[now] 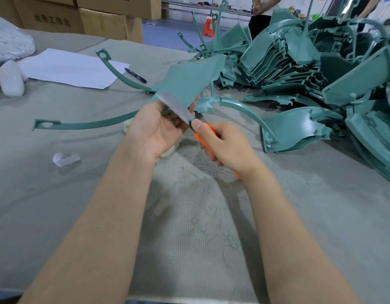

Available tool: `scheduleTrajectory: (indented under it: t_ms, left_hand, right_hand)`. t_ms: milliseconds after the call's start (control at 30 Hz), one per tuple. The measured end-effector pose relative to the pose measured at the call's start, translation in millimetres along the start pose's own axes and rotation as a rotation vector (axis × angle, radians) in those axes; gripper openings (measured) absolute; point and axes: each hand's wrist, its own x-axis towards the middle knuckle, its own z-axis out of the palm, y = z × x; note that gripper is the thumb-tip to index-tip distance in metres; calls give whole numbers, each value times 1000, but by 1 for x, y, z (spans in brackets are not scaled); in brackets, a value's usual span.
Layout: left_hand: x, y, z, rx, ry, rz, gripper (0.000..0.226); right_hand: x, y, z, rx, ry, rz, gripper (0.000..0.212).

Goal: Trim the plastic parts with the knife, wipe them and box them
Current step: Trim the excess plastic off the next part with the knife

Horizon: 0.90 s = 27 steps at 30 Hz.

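Observation:
My left hand (pixel 155 130) grips the near end of a teal plastic part (pixel 189 81), a flat panel with long curved arms, held up over the grey table (pixel 58 194). My right hand (pixel 224 145) grips an orange-handled knife (pixel 199 138), thumb pressed near the blade. The blade (pixel 176 108) lies against the panel's near edge between both hands. Thin teal shavings (pixel 202 194) lie scattered on the table below my hands.
A big heap of teal plastic parts (pixel 321 69) fills the right side. White paper (pixel 69 69) with a black pen (pixel 136 75), a white bag (pixel 10 38) and cardboard boxes (pixel 80 18) are at the far left. A tape roll (pixel 167 150) sits under my left hand. People stand behind.

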Motion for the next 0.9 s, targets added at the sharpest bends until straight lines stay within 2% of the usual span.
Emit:
scheduleTrajectory:
  t_ms: [67, 133, 200, 300, 400, 533, 700, 900]
  left_hand:
    - [1, 0, 0, -35, -9, -14, 23]
    - [2, -2, -1, 15, 18, 12, 18]
    - [3, -3, -4, 50, 40, 37, 16]
    - [5, -2, -7, 55, 37, 56, 20]
    - [7, -7, -4, 106, 54, 76, 16]
    - [7, -16, 2, 194, 33, 121, 18]
    - [7, -22, 4, 321, 13, 161, 20]
    - [8, -20, 3, 372, 18, 159, 20]
  right_hand:
    - [-3, -5, -1, 22, -92, 6, 48]
    - [-5, -10, -5, 108, -76, -8, 47]
    - [-5, -14, -12, 199, 71, -10, 46]
    - [-3, -13, -19, 256, 377, 10, 41]
    - [-1, -13, -17, 242, 507, 54, 42]
    - [2, -20, -7, 355, 533, 69, 21]
    - [2, -20, -8, 502, 556, 119, 18]
    - [0, -17, -17, 526, 460, 93, 18]
